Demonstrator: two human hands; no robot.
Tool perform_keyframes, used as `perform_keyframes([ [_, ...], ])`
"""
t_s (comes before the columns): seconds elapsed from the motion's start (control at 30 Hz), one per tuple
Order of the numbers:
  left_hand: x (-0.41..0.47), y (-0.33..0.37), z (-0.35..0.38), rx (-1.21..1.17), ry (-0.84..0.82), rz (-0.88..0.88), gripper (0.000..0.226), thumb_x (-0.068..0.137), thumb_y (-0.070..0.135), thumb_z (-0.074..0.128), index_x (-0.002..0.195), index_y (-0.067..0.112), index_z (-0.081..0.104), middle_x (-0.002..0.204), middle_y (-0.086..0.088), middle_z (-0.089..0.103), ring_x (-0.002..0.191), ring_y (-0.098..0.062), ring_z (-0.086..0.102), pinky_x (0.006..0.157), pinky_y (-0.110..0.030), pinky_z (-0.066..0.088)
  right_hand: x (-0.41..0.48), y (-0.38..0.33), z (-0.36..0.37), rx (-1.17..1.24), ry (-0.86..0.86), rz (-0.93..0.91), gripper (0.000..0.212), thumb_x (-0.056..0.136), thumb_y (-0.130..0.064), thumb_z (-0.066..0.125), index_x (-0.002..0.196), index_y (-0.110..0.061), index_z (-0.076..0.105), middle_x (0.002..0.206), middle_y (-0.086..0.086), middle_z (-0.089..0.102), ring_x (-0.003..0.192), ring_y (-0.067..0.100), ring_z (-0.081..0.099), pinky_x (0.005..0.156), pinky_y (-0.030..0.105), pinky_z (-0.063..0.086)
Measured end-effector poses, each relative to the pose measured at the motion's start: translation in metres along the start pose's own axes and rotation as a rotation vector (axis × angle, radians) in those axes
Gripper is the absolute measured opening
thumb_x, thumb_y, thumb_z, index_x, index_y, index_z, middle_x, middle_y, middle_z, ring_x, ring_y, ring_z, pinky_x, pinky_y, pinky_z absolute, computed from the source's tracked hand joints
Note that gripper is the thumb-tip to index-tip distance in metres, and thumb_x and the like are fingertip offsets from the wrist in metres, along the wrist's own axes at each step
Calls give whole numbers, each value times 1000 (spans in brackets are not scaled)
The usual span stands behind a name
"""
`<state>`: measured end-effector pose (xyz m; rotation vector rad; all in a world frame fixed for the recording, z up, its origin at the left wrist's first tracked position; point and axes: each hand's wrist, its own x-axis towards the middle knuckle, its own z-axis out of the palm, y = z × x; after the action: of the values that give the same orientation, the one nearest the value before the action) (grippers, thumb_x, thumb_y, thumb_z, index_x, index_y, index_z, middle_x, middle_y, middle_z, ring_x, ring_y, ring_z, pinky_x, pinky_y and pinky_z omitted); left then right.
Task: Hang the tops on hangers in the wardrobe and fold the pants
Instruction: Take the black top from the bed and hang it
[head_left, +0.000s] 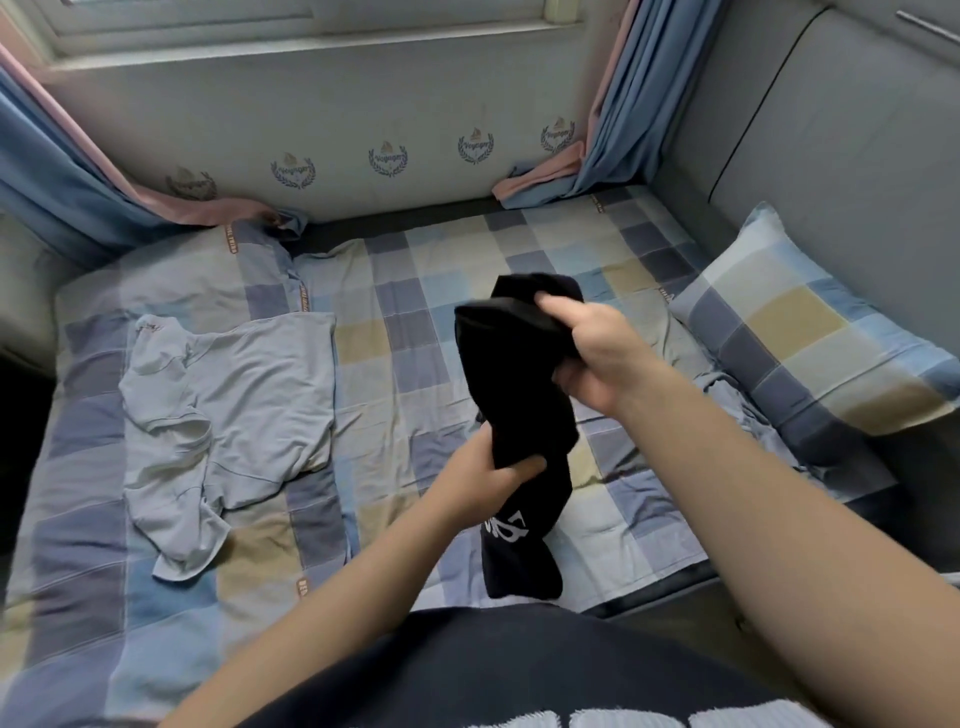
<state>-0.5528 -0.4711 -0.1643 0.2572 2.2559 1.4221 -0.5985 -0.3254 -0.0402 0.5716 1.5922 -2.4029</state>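
Fingers (553, 302) of right hand (597, 358) curl round the bunched black garment's (519, 395) top, left hand (488, 478) grips mid-length, tail hanging toward bed's (395, 322) near edge; risk: the bunching likely hides seams, so shaking out could twist it or loosen the grip.

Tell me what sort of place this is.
Most likely a bedroom: a blue, grey and beige checked cotton bedsheet spread flat, a matching checked pillow at its right, and blue-and-pink fabric curtains hanging behind.

both hands raised, fingers curled: right hand (597, 353) above left hand (493, 478).
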Motion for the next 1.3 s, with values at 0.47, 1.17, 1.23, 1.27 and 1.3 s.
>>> perform_keyframes([
  [0.47, 6, 38, -36, -914, 250, -300, 31, 104, 31, 55, 126, 11, 65, 115, -14, 74, 103, -31, 73, 75, -39, 62, -20, 108, -82, -663, -189, -17, 52, 86, -10, 77, 132, -19, 54, 124, -1, 65, 113, 7, 62, 87, 15, 49],
  [1.17, -20, -2, -25, -134, 209, 96, 81, 69, 62, 76, 137, 33, 44, 129, 18, 53, 117, 9, 53, 97, -16, 47, -4, 38, -51, -48, 24, 29, 30, 109, -20, 39, 108, -4, 64, 100, 15, 74, 91, 24, 73, 80, 34, 60],
  [1.23, -16, -10, -18, -162, -8, 31, 93, 68, 56, 84, 145, 37, 35, 135, 17, 54, 121, 1, 57, 99, -27, 51, -3, 27, -51, 22, 13, 44, 31, 109, -21, 40, 107, -3, 66, 97, 15, 75, 88, 23, 74, 73, 31, 61],
  [1.27, -14, -12, -15, -142, -22, 14, 88, 70, 52, 84, 143, 38, 37, 135, 14, 57, 121, -4, 59, 98, -30, 51, -1, 22, -51, 49, 13, 61, 32, 108, -23, 41, 107, -3, 67, 97, 15, 75, 88, 24, 75, 72, 31, 61],
  [1.3, -11, -14, -13, -137, 17, 10, 71, 76, 47, 82, 136, 37, 44, 129, 11, 62, 117, -8, 62, 95, -31, 52, 0, 18, -53, 62, 16, 80, 34, 108, -25, 42, 109, -3, 68, 99, 15, 75, 91, 25, 74, 73, 31, 61],
])
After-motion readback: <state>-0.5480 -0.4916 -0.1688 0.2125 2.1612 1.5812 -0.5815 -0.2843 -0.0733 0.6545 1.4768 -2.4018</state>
